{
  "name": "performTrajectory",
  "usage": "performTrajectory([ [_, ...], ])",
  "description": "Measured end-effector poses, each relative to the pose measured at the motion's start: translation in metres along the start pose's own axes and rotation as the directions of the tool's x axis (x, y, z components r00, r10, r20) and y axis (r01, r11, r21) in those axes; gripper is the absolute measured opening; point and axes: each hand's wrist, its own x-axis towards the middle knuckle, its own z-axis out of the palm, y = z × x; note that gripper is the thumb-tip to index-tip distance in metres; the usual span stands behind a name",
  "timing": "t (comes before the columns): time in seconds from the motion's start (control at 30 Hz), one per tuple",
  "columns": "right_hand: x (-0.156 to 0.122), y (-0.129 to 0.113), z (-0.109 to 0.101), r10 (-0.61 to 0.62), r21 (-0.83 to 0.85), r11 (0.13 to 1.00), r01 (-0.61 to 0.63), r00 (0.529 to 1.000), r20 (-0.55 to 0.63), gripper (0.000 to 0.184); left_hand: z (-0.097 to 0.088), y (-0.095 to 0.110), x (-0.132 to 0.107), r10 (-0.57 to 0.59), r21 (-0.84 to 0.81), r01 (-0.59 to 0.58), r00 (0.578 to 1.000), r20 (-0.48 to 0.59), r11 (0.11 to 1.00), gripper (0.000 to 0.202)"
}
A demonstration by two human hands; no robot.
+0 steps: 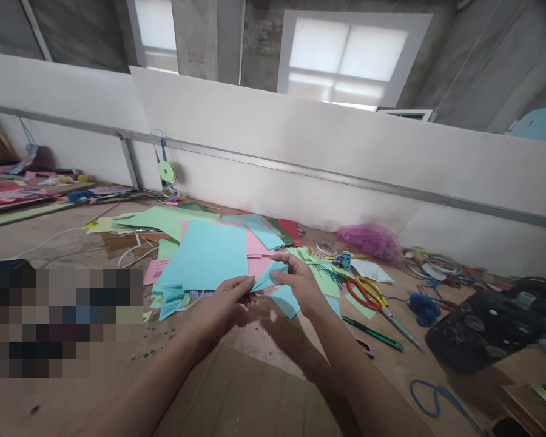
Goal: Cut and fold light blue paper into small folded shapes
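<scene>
Between my two hands is a small folded piece of light blue paper (266,276), held a little above the table. My left hand (234,297) pinches its left corner between thumb and fingers. At its right end, my right hand (295,278) grips it with thumb and fingertips. Just behind lies a large light blue sheet (213,255) on pink paper (259,265). A pleated light blue piece (170,298) rests at that sheet's lower left corner. Under my right hand, another light blue piece (286,301) lies on the table.
Right of my hands lie scissors (377,300) with red and yellow handles, a green cutter (373,334), blue yarn (424,308) and a black bag-like object (473,328). A pink plastic bag (370,240) sits by the white wall panel (300,142). Green sheets (164,220) are piled at the back.
</scene>
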Motion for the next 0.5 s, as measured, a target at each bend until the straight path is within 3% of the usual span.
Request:
performTrajectory([
  [0.17, -0.0001, -0.0001, 0.0009, -0.001, 0.012, 1.0, 0.001, 1.0, 0.015, 0.038, -0.0029, -0.0036, 0.0032, -0.056, -0.154, 0.074, 0.991, 0.118, 0.985, 0.036],
  [0.5, 0.0, 0.0007, 0.0018, -0.023, 0.039, 0.999, 0.023, 1.0, 0.004, 0.039, -0.0016, -0.0091, 0.0099, -0.036, -0.15, 0.063, 0.984, 0.177, 0.987, 0.038],
])
